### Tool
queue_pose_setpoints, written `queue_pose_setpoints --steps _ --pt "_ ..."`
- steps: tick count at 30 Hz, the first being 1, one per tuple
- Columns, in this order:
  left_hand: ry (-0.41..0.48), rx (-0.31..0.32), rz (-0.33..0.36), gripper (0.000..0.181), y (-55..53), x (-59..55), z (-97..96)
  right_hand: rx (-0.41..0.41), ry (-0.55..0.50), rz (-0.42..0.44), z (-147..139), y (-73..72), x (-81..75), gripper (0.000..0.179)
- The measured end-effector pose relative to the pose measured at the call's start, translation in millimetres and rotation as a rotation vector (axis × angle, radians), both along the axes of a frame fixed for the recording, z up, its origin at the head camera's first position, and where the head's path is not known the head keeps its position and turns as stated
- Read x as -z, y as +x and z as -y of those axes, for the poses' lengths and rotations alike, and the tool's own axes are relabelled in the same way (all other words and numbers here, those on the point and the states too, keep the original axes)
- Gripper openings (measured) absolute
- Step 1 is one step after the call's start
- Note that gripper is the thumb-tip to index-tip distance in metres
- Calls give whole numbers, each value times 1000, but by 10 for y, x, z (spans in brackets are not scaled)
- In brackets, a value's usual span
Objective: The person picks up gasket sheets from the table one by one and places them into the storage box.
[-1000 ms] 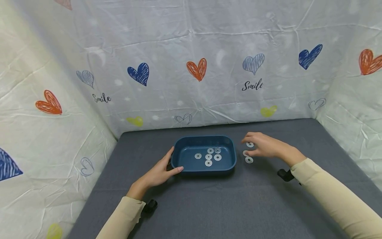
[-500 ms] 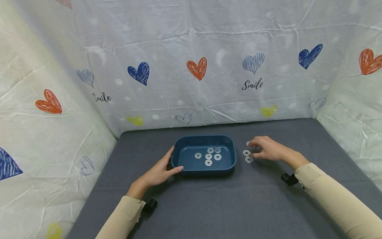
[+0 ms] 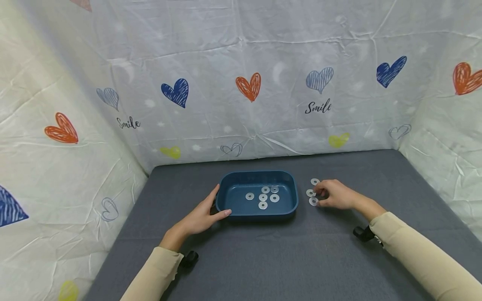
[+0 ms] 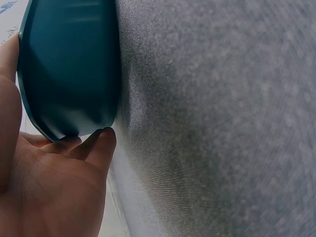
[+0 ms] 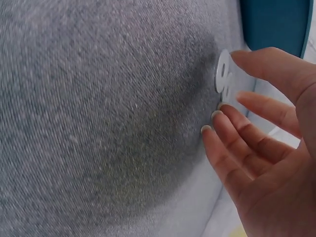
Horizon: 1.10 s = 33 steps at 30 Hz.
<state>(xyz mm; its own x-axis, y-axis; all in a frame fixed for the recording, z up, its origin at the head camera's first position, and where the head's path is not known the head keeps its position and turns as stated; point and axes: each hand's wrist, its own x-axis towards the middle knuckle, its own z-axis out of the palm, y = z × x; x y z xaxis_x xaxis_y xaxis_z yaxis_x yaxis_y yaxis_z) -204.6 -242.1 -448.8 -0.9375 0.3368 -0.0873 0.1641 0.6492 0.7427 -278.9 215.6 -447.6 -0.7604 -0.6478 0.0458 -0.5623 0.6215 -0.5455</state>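
A dark blue rectangular dish (image 3: 280, 212) stands on the table, with several flat metal washers (image 3: 263, 197) lying inside it. At its left end my left hand (image 3: 199, 217) holds the corner, thumb over the front rim and fingers along the outer wall. The left wrist view shows those fingertips (image 4: 102, 136) against the dish's side (image 4: 74, 74). Right of the dish, three more washers lie in a rough column. My right hand (image 3: 339, 195) is over their right side, its fingers bent. In the right wrist view the thumb tip is right at the edge of the nearest washer (image 5: 222, 71), other fingers apart from it.
The dark grey cloth-covered table (image 3: 271, 263) reaches back to a white curtain (image 3: 211, 117) printed with hearts, which also hangs along both sides. A black wrist strap device (image 3: 363, 234) is on the right forearm, and another (image 3: 189, 259) on the left.
My right hand has drawn back to the right, then come nearer, from the far washers to the closest one. The left hand and dish have stayed put.
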Motion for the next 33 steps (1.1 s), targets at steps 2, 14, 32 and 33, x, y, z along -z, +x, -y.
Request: queue_pose_setpoints --steps 2,14,32,33 --pt "3 1 -1 107 2 1 2 1 -11 2 22 12 -3 35" --pt "10 1 0 106 4 -13 -2 -1 -22 6 98 22 30 30" --pt "1 0 -2 106 -2 -3 0 -94 75 -35 265 -1 -45 11" --pt "2 2 -3 106 -3 -2 1 -93 87 -34 273 -3 -51 10"
